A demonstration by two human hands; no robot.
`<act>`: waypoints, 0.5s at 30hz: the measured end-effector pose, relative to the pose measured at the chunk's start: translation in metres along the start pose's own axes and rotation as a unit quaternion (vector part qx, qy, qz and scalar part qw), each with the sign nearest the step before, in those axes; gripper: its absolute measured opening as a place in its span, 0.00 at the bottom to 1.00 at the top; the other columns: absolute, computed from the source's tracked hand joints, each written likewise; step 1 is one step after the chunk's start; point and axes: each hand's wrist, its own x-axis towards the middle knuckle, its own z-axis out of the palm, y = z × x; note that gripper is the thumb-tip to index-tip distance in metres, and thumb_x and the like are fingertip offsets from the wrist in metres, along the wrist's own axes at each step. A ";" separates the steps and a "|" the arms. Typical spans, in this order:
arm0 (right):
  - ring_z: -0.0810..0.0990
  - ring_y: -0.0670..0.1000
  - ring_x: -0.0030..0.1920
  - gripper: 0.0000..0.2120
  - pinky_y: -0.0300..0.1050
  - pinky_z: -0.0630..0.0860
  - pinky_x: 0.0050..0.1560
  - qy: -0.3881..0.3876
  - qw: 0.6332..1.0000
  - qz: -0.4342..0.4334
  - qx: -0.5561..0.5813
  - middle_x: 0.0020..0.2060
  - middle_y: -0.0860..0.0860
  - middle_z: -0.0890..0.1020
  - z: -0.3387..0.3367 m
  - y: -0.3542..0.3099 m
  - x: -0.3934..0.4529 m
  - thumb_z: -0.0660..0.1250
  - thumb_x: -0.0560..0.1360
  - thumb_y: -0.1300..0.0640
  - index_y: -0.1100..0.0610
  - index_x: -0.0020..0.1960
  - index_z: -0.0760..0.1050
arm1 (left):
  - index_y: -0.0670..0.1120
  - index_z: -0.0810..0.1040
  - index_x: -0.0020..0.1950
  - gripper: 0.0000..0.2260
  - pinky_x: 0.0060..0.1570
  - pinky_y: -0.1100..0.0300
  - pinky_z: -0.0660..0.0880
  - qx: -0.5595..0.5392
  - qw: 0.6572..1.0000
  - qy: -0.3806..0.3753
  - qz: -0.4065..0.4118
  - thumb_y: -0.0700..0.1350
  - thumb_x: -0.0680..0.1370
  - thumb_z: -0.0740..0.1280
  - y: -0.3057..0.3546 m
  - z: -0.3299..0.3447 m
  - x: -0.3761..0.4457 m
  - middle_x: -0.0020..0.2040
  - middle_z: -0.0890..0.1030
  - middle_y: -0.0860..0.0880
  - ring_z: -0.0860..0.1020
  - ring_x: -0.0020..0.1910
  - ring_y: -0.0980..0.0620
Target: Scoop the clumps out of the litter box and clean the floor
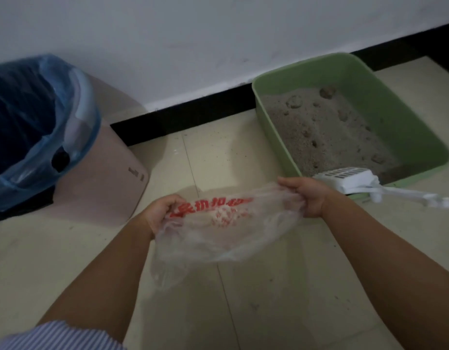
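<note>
A green litter box [410,127] stands against the wall at the right, filled with grey litter in which several clumps [295,101] show. A white slotted scoop [354,179] lies across the box's near rim, its handle pointing right. In front of me, above the floor, both hands stretch a thin clear plastic bag with red print [218,231]. My left hand [159,214] grips its left edge and my right hand [310,195] grips its right edge, close to the scoop.
A pink bin [104,183] lined with a blue bag [29,127] stands at the left by the wall. A black skirting board [193,114] runs along the white wall. Pale floor tiles [269,299] carry a few scattered specks.
</note>
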 end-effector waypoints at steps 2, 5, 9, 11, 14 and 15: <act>0.69 0.45 0.18 0.16 0.32 0.65 0.22 0.019 1.000 -0.013 0.001 0.18 0.49 0.73 0.006 0.000 0.003 0.82 0.52 0.51 0.59 0.23 0.77 | 0.40 0.70 0.15 0.23 0.12 0.75 0.59 -0.021 0.999 -0.012 0.035 0.39 0.71 0.66 0.005 0.001 -0.008 0.13 0.67 0.50 0.62 0.09 0.58; 0.72 0.47 0.20 0.13 0.35 0.72 0.25 0.040 0.994 -0.040 0.091 0.20 0.51 0.76 0.016 -0.003 0.005 0.73 0.68 0.54 0.59 0.32 0.74 | 0.39 0.77 0.25 0.17 0.13 0.72 0.65 -0.066 0.994 -0.063 0.052 0.42 0.45 0.81 0.007 0.004 -0.009 0.16 0.73 0.48 0.68 0.11 0.57; 0.79 0.52 0.25 0.18 0.42 0.79 0.44 0.052 0.988 -0.056 0.131 0.24 0.55 0.79 0.021 -0.003 0.006 0.54 0.80 0.53 0.61 0.36 0.71 | 0.40 0.84 0.36 0.31 0.32 0.64 0.79 0.021 0.994 -0.091 0.056 0.52 0.38 0.83 0.001 -0.010 0.005 0.32 0.83 0.45 0.81 0.28 0.53; 0.77 0.49 0.20 0.18 0.37 0.76 0.27 0.090 0.987 -0.071 0.110 0.19 0.52 0.78 0.029 -0.004 0.005 0.55 0.80 0.52 0.59 0.35 0.70 | 0.45 0.79 0.44 0.30 0.38 0.64 0.78 0.139 0.984 -0.089 0.062 0.51 0.47 0.83 0.001 -0.011 0.002 0.39 0.82 0.47 0.81 0.34 0.55; 0.73 0.44 0.20 0.13 0.33 0.68 0.22 0.192 0.969 -0.128 -0.088 0.29 0.54 0.76 0.040 -0.004 0.002 0.59 0.79 0.50 0.59 0.44 0.72 | 0.46 0.74 0.50 0.11 0.42 0.70 0.73 0.340 0.932 -0.021 0.124 0.37 0.71 0.71 0.000 0.003 -0.003 0.45 0.78 0.50 0.77 0.41 0.56; 0.78 0.44 0.28 0.13 0.34 0.71 0.27 0.216 0.945 -0.152 -0.194 0.38 0.56 0.76 0.044 -0.002 0.001 0.60 0.78 0.49 0.60 0.53 0.71 | 0.44 0.75 0.52 0.08 0.39 0.73 0.72 0.394 0.906 0.030 0.153 0.36 0.74 0.68 -0.003 0.009 -0.001 0.45 0.77 0.49 0.76 0.41 0.53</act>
